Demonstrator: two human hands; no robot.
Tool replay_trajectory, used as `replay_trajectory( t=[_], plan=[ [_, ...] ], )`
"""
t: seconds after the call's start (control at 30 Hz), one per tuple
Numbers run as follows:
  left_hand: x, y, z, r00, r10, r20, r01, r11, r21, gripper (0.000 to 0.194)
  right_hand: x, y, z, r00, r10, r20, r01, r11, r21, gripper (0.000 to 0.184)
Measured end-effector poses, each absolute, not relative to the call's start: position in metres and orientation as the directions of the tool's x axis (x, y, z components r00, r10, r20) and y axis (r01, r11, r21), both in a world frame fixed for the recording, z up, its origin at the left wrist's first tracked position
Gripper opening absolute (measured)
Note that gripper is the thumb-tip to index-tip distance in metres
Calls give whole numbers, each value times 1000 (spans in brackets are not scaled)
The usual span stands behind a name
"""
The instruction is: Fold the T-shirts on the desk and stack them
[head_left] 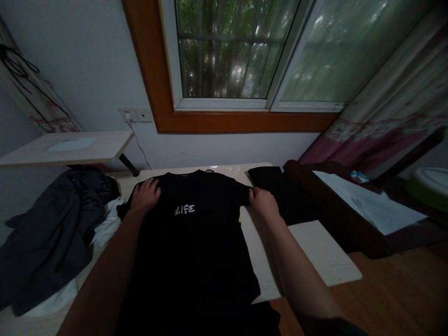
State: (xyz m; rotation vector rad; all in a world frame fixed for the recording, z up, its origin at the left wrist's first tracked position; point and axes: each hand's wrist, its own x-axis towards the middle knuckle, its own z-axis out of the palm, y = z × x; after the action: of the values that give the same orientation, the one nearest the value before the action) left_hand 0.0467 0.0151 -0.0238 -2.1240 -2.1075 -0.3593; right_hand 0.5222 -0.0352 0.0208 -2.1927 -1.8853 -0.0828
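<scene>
A black T-shirt (196, 247) with white lettering on its chest is spread out on the pale table (261, 261), its collar toward the window. My left hand (145, 194) lies flat with fingers apart on the shirt's left shoulder, near that sleeve. At the opposite side, my right hand (263, 202) is closed on the end of the right sleeve. A small yellow patch (240, 215) shows at the shirt's edge below that sleeve. The lower part of the shirt runs down toward me and merges with dark cloth at the bottom of the view.
Dark grey clothing (52, 233) is heaped at the left beside white cloth (108, 221). A raised shelf (105, 140) stands above it. Black folded fabric (296, 196) lies right of my right hand. Farther right is a dark brown piece of furniture (336, 224) with a white sheet (371, 203).
</scene>
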Motion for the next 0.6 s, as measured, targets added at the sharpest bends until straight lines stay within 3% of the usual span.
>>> replay_trajectory(
  t=[0.3, 0.43, 0.6],
  plan=[
    [42, 17, -27, -25, 964, 265, 997, 4, 81, 57, 525, -33, 5, -150, 945, 292, 885, 260, -385, 22],
    [42, 17, -27, -22, 965, 261, 997, 2, 77, 57, 527, -33, 4, -316, 893, 321, 829, 424, -363, 19],
    [42, 17, -28, -21, 966, 257, 997, 2, 74, 57, 529, -37, 17, -434, 871, 231, 836, 485, -256, 38]
  ],
)
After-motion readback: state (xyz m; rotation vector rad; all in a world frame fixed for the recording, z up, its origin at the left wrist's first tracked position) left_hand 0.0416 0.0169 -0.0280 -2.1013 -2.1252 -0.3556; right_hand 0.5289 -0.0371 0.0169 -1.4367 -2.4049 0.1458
